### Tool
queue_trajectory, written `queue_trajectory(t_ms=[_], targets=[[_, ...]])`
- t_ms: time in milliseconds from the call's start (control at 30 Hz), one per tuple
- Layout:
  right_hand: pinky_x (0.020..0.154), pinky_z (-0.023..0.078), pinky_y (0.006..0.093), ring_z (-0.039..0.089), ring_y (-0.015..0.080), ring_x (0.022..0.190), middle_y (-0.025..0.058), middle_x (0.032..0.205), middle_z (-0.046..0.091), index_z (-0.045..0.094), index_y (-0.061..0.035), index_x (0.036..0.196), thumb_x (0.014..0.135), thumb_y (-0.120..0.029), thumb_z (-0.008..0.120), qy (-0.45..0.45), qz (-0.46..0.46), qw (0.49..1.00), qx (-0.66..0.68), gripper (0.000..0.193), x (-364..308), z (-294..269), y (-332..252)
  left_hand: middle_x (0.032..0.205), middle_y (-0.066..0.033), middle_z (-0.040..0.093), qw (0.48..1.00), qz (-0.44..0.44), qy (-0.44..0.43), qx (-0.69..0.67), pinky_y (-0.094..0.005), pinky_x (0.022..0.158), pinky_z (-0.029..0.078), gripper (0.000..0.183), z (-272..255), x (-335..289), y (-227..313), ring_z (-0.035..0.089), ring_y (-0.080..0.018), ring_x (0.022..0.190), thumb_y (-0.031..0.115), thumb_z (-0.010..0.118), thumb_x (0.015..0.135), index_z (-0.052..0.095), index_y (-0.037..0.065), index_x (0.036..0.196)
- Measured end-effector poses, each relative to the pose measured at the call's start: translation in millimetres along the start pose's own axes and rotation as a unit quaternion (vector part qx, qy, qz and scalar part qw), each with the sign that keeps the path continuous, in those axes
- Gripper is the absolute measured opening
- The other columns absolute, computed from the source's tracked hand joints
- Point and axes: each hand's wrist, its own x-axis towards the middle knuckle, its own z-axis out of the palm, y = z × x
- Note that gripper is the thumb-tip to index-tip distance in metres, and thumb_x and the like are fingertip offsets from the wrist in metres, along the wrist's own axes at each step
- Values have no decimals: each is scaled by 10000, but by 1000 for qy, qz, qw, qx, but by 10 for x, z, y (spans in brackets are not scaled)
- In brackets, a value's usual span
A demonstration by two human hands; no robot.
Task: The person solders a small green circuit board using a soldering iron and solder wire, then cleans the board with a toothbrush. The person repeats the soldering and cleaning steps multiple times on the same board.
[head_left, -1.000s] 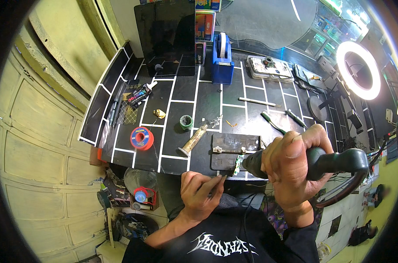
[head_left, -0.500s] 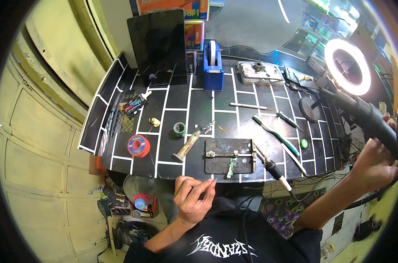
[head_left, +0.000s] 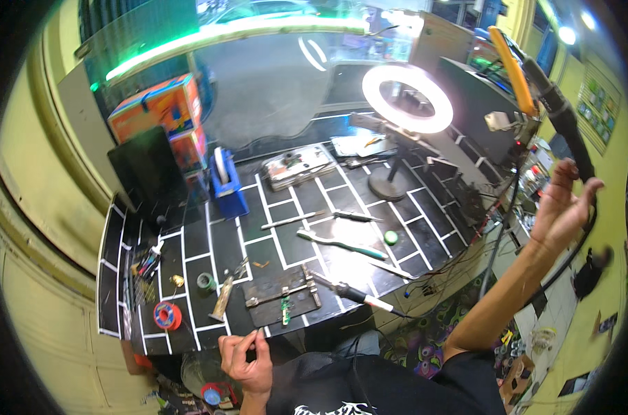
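My left hand [head_left: 247, 363] is at the table's front edge, thumb and fingertips pinched together; whatever is between them is too small to make out. Just beyond it, a small green circuit board [head_left: 285, 311] is clamped in a metal holder on a dark plate [head_left: 258, 294]. High at the right, my right hand [head_left: 563, 204] has its palm turned up, with thumb and fingers apart. The lower end of a black hot air gun handle [head_left: 563, 117] lies by its fingers, and its hose runs down behind the wrist.
A soldering iron [head_left: 359, 295] lies right of the plate, its cord over the edge. Around are a green toothbrush [head_left: 341, 243], a syringe [head_left: 222, 299], a solder spool [head_left: 167, 315], a blue tape dispenser [head_left: 229, 190] and a lit ring lamp [head_left: 436, 104] on a stand.
The view has swung to the right and up. My right hand has loosened from around the hot air gun handle, which now stands up by a yellow part. My left hand stays pinched.
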Motion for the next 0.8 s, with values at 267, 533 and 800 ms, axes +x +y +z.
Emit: queue_trajectory(t_ms=[267, 533, 800], targets=[[829, 570, 296, 700, 224, 983, 121, 1039, 700, 653, 0, 1164, 938, -270, 771, 157, -31, 979, -126, 372, -107, 328, 704, 746, -64, 574, 1000, -2, -2, 1, -334, 583, 445, 158, 8, -8, 18, 525, -204, 678, -42, 795, 797, 719, 21, 920], [881, 588, 323, 680, 257, 1058, 166, 1114, 662, 627, 38, 1208, 916, -225, 794, 221, 46, 970, -91, 427, -250, -29, 867, 750, -66, 564, 1000, -22, -6, 1, -327, 590, 441, 150, -3, -32, 19, 520, -197, 665, -44, 796, 797, 726, 15, 915], [936, 583, 368, 657, 259, 1042, 163, 1083, 637, 602, 38, 1146, 978, -219, 711, 210, 134, 968, 42, 327, -459, -204, 676, 753, -63, 577, 999, -23, -21, -10, -318, 596, 447, 187, -8, -13, 23, 535, -195, 667, -57, 800, 786, 725, 23, 937]])
